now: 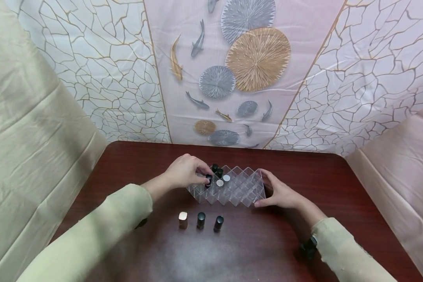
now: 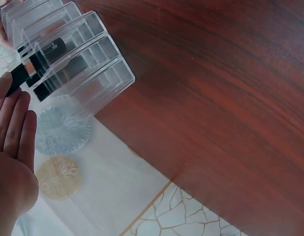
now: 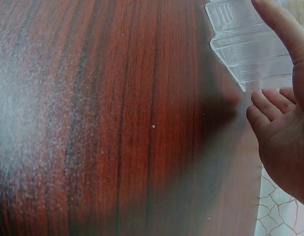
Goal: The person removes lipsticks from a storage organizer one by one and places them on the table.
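Note:
A clear lipstick organizer point(image 1: 237, 190) with diamond-shaped compartments stands on the table. At its left end my left hand point(image 1: 187, 172) pinches a black lipstick tube point(image 2: 20, 78) between thumb and fingers, at the top of a compartment; how deep the tube sits cannot be told. Around the organizer's right end my right hand point(image 1: 281, 193) grips, thumb at the front corner and fingers at the back. Two black lipsticks point(image 1: 219, 172) and two with pale round tops point(image 1: 226, 178) stand in compartments close to the left hand.
In front of the organizer, a gold-topped lipstick point(image 1: 183, 220) and two black lipsticks point(image 1: 201, 220) stand in a row on the dark red wooden table point(image 1: 261, 243). Patterned cloth point(image 1: 127, 70) hangs behind the table, and plain cloth point(image 1: 31, 129) hangs at the sides.

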Action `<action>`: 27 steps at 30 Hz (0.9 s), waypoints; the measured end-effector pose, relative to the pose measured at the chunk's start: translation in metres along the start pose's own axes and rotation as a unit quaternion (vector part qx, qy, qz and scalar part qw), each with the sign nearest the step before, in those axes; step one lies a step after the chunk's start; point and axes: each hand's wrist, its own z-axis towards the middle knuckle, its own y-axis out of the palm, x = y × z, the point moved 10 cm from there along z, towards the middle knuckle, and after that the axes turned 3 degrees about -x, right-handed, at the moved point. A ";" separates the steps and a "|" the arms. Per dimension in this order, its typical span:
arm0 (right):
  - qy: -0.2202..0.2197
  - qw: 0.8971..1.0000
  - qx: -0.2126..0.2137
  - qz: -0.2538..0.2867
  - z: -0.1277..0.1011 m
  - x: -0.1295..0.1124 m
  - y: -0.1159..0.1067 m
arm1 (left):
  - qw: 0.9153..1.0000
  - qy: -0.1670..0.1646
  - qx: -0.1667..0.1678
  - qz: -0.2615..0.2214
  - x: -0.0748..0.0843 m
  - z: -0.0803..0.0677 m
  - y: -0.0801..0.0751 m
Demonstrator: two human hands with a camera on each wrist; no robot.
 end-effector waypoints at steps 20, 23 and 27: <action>-0.003 1.000 0.001 -0.011 0.000 0.000 -0.001 | 1.000 0.021 0.008 -0.001 0.023 0.001 -0.032; 0.000 1.000 0.004 -0.016 -0.001 -0.001 -0.002 | 1.000 0.023 0.005 -0.007 0.028 0.001 -0.034; 0.004 1.000 0.005 -0.026 -0.001 0.000 -0.002 | 1.000 0.021 -0.001 -0.014 0.033 0.001 -0.035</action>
